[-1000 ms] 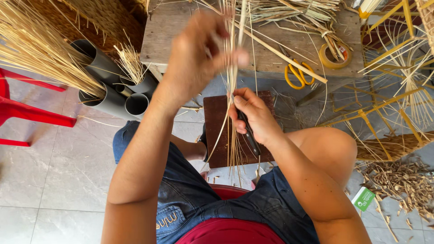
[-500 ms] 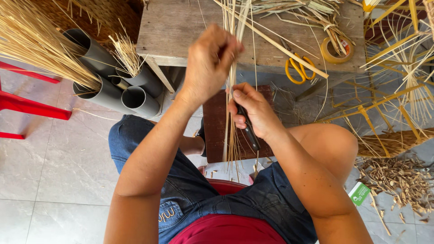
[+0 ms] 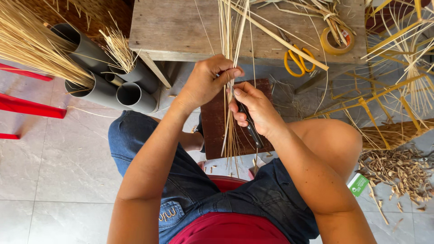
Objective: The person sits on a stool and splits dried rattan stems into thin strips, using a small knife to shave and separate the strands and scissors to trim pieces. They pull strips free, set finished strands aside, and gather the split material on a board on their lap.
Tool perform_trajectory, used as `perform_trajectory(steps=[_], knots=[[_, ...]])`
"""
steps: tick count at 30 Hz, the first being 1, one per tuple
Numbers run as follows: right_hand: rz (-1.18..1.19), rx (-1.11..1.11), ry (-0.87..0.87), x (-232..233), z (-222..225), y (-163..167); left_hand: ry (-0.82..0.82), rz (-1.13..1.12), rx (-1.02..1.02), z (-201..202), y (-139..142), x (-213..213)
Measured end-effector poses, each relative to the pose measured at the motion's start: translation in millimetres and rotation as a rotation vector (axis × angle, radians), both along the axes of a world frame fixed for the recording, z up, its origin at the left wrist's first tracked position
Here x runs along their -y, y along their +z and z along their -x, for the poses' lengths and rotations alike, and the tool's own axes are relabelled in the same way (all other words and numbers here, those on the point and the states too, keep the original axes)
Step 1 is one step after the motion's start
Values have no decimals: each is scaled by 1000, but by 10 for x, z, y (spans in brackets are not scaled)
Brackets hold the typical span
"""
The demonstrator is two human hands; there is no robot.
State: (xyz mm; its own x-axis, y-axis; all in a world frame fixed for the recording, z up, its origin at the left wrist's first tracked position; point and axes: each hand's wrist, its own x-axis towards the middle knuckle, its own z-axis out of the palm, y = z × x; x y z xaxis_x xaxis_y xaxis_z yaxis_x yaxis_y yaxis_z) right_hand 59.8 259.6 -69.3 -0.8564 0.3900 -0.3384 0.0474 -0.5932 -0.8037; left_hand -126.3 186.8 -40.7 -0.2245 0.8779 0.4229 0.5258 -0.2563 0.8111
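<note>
While both hands pinch straw strips (image 3: 231,113), table edge (image 3: 253,55) lies near.

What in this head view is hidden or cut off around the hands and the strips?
- Knife blade: head view, hidden behind the right hand.
- Bundle of thin strips: top cut off by the frame's upper edge.
- Left hand palm side: turned away, so its grip is unseen.
- Grey pipes: insides too dark.

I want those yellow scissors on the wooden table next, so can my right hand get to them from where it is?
Probably yes, once freed. The right hand grips a dark-handled knife against the bundle of thin strips. The yellow scissors lie uncovered near the table's front edge, just beyond that hand, beside a long slat.
</note>
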Motion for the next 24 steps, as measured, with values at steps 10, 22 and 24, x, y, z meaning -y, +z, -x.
perform_trajectory(steps=[10, 22, 24], knots=[[-37, 237, 85, 63, 52, -528, 222, -85, 308, 254, 17, -104], [6, 545, 142, 24, -191, -1279, 369, -485, 481, 1095, 209, 352], [-43, 458, 35, -89, -217, -1288, 385, -389, 443, 1138, 164, 357]])
